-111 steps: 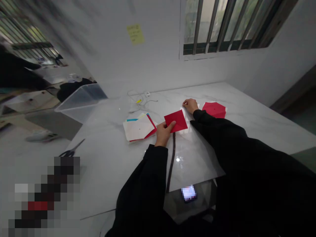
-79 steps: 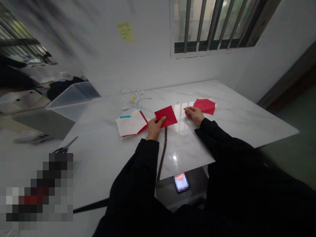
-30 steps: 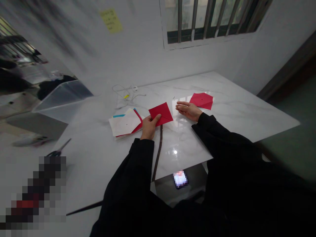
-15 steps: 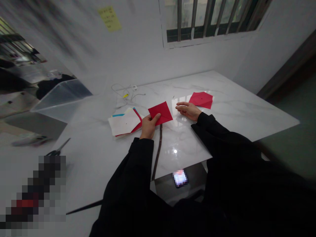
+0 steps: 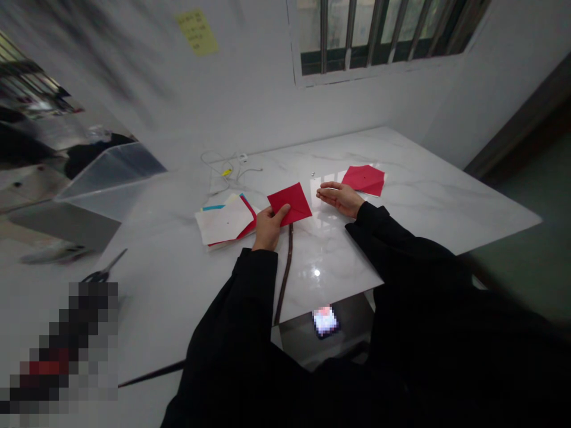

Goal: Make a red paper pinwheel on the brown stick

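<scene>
My left hand (image 5: 267, 229) grips a red envelope (image 5: 292, 202) by its lower left corner, thumb on top, raised over the table. To the right, my right hand (image 5: 339, 199) is held apart from it, fingers stretched out and nothing in them. Just beyond that hand lies another red envelope (image 5: 364, 180) with a small dark dot, on top of something white. Left of my left hand sits a stack of white, red and blue envelopes (image 5: 226, 222), the top one white with a dark dot. A thin brown stick (image 5: 285, 276) runs from below the held envelope to the table's front edge.
Scissors (image 5: 103, 270) lie at the left of the marbled table (image 5: 437, 196). A pale cable (image 5: 238, 172) with a yellow tag is near the wall. A glowing screen (image 5: 325, 321) shows below the front edge. A yellow note (image 5: 198, 32) is on the wall beside a barred window (image 5: 379, 35).
The fingers of my right hand have shifted very slightly. My left hand and the red envelope in it have stayed in place.
</scene>
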Available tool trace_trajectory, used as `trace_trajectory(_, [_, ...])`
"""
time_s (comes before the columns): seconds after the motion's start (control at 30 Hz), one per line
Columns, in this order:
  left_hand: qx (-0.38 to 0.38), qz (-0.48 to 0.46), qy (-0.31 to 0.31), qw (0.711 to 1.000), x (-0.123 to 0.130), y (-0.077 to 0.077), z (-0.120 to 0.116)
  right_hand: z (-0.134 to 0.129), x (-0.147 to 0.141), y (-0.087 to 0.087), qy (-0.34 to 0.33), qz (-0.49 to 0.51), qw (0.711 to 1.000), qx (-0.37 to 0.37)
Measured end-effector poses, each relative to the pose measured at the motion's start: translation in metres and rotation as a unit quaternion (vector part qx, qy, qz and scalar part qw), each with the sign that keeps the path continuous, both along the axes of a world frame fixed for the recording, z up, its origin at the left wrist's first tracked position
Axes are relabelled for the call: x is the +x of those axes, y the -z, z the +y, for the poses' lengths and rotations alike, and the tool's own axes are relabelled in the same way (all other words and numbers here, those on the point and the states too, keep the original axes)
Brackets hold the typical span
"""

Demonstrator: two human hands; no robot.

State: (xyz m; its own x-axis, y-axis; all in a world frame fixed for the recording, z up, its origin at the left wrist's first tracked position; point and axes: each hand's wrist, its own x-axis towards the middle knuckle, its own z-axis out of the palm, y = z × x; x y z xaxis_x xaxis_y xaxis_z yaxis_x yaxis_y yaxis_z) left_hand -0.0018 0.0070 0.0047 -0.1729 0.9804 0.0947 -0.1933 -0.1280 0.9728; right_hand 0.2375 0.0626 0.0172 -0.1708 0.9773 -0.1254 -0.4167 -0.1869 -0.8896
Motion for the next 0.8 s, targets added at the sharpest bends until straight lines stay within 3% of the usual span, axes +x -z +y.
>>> trace_trajectory(0.2, [-0.002, -0.002, -0.003, 1.000, 0.000, 0.000, 0.000, 0.001, 0.001, 0.002, -0.002, 0.021, 1.000, -0.014])
trace_trajectory(0.43, [-0.001, -0.013, 0.000, 1.000, 0.000, 0.002, 0.002, 0.004, 0.004, 0.004, -0.054, 0.004, 0.998, -0.045])
trace_trajectory(0.8, [0.003, -0.005, -0.001, 1.000, 0.001, 0.001, 0.000, 0.005, 0.000, 0.010, -0.025, -0.187, 0.978, 0.085])
